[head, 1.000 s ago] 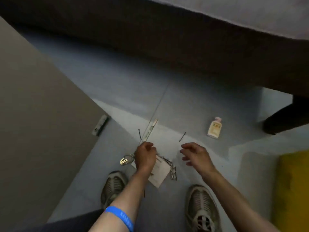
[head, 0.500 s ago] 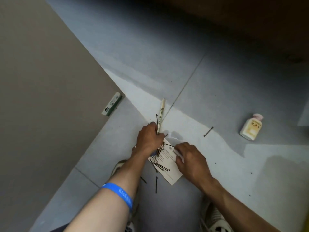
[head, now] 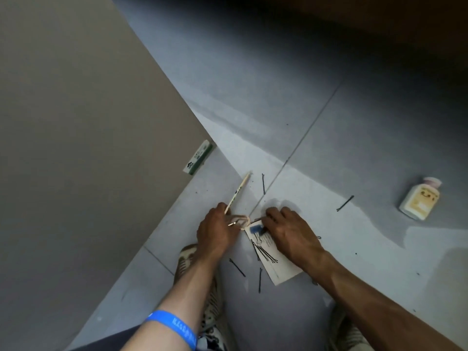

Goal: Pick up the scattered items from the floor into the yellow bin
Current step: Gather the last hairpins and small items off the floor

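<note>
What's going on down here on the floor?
A person is crouched, gathering small things off the floor. The left hand grips a long cream stick and some metal clips; the right hand pinches a hairpin over a white card. More hairpins, a small bottle and a green-and-white box lie on the floor.

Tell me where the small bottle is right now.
In the head view, the small bottle lies on the floor at far right, beyond the right hand, with a loose hairpin just left of it.
</note>
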A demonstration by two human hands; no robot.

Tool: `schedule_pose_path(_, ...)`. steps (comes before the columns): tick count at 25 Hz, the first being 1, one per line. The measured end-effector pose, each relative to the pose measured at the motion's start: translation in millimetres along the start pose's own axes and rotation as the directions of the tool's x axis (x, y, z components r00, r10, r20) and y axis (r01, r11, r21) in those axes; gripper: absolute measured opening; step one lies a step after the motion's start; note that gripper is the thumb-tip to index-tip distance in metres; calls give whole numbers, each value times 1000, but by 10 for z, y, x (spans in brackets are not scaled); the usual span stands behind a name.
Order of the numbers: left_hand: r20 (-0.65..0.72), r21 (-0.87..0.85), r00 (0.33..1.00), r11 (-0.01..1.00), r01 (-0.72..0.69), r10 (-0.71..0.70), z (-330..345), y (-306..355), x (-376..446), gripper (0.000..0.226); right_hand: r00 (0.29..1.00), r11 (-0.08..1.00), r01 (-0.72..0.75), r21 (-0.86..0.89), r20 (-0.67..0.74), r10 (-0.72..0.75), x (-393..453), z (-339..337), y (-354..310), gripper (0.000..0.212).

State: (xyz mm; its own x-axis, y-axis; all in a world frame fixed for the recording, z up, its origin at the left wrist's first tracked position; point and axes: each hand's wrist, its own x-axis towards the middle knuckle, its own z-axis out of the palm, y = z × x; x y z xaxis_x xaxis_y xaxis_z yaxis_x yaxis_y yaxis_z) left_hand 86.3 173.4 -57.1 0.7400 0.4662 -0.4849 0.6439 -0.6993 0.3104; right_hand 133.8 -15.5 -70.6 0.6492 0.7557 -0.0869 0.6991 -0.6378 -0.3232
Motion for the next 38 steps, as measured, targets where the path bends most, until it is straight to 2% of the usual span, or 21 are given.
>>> schedule_pose_path(3, 27, -50, 1000, 999, 14, -13, 63, -40, 64, 17, 992, 981, -114, 155, -39, 122, -27, -9, 19, 16)
schedule_pose_path(4, 73, -98, 996, 994, 52, -45, 73, -37, 81, 16, 971, 940, -223, 258, -24, 237, -34, -38, 18, 11)
schedule_pose_path(5, 117, -170, 991, 981, 91, -72, 81, -21, 91, 17, 924, 846, -356, 397, 15, 382, -40, -78, 26, 9)
schedule_pose_path(6, 159, -262, 983, 956, 135, -95, 92, -6, 91, 16, 847, 671, -476, 569, 90, 525, -37, -135, 40, 11)
schedule_pose_path(7, 203, -372, 972, 910, 185, -115, 85, 18, 70, 13, 761, 427, -532, 731, 192, 620, -26, -217, 59, 12)
schedule_pose_path(8, 245, -491, 961, 839, 237, -128, 71, 48, 31, 7, 697, 186, -528, 828, 298, 653, -18, -323, 78, 13)
schedule_pose_path(9, 285, -593, 949, 754, 283, -132, 51, 75, -26, 4, 672, 38, -509, 860, 369, 641, -27, -448, 90, 14)
schedule_pose_path(11, 321, -744, 940, 582, 327, -117, -19, 136, -189, 10, 708, -38, -515, 856, 450, 545, -69, -718, 46, 17)
schedule_pose_path(15, 400, -904, 917, 166, 394, 0, -223, 465, -550, 45, 789, 23, -517, 856, 466, 400, -198, -1245, -209, 20)
schedule_pose_path(17, 446, -895, 885, 60, 442, 137, -297, 638, -744, 53, 804, 75, -499, 863, 429, 412, -312, -1440, -322, 19)
schedule_pose_path(19, 482, -853, 815, -39, 520, 321, -335, 769, -920, 50, 797, 138, -489, 861, 376, 472, -456, -1578, -398, 16)
schedule_pose_path(20, 477, -844, 790, -49, 533, 386, -343, 833, -983, 43, 794, 163, -480, 862, 347, 499, -518, -1628, -415, 15)
schedule_pose_path(21, 475, -852, 780, -10, 524, 407, -333, 890, -1013, 35, 794, 181, -470, 864, 324, 514, -565, -1656, -430, 14)
schedule_pose_path(23, 470, -882, 818, 145, 448, 333, -293, 970, -1013, 18, 820, 253, -455, 854, 291, 494, -630, -1646, -425, 12)
schedule_pose_path(25, 453, -887, 862, 215, 410, 228, -225, 942, -968, 17, 851, 342, -437, 832, 260, 456, -676, -1545, -352, 13)
schedule_pose_path(28, 484, -874, 862, 121, 470, 150, -112, 751, -887, 17, 806, 515, -533, 671, 217, 551, -761, -1179, -88, 12)
schedule_pose_path(30, 487, -871, 869, 122, 476, 84, 9, 600, -820, 14, 698, 590, -712, 381, 292, 654, -849, -823, 79, 8)
schedule_pose_path(32, 484, -871, 874, 123, 476, 42, 110, 496, -789, 13, 603, 593, -791, 147, 351, 717, -997, -459, 99, 25)
schedule_pose_path(34, 492, -865, 870, 117, 488, 7, 224, 450, -740, 13, 597, 577, -800, 164, 307, 741, -1094, -140, 32, 27)
schedule_pose_path(36, 499, -859, 866, 119, 498, -29, 293, 419, -711, 18, 654, 623, -757, 199, 228, 722, -1125, 51, -78, 21)
schedule_pose_path(38, 508, -854, 861, 110, 509, -32, 323, 415, -705, 13, 666, 629, -745, 221, 196, 720, -1106, 87, -117, 12)
